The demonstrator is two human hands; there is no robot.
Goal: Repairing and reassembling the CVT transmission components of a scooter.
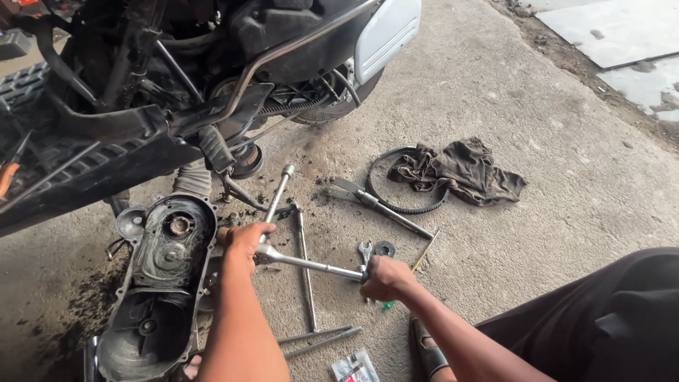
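My left hand (247, 240) grips the head end of a long metal socket wrench (311, 265), right beside an open, greasy scooter engine casing (166, 283) on the ground. My right hand (384, 278) is closed around the far end of the same wrench's handle. The wrench lies roughly level between both hands. The scooter (212, 64) stands behind, its panels removed.
Loose tools lie on the concrete: a T-handle wrench (277, 194), long rods (305, 276), a combination spanner (365, 250), pliers (378, 205). A toothed drive belt (396, 201) sits under a dark rag (460, 170). A small packet (353, 368) is near my knee (608, 311).
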